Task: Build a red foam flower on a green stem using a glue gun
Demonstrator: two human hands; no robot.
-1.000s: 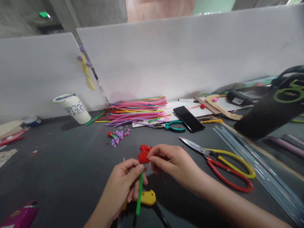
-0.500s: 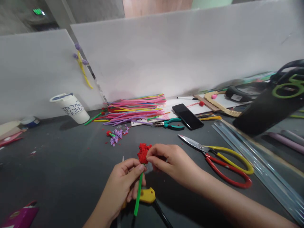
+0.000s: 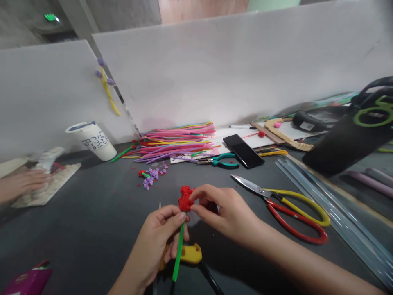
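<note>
My left hand (image 3: pixel 158 237) pinches the green stem (image 3: pixel 178 254) of a small craft flower just under its red fuzzy head (image 3: pixel 185 199). My right hand (image 3: pixel 222 211) pinches the side of that red head with thumb and forefinger, the other fingers curled. Under my left hand lies a yellow tool (image 3: pixel 190 254) with a black cord on the dark table (image 3: pixel 92 213).
Red-and-yellow scissors (image 3: pixel 288 209) lie right of my hands. Behind are teal pliers (image 3: pixel 222 160), a black phone (image 3: pixel 243 150), a heap of coloured pipe cleaners (image 3: pixel 178 143), purple scraps (image 3: pixel 152 175) and a paper cup (image 3: pixel 92 140). Another person's hand (image 3: pixel 18 184) rests on a light sheet at far left.
Another person's hand with a light sheet has come into view at the far left. My right fingers have shifted slightly on the red head; the flower stays in place.
</note>
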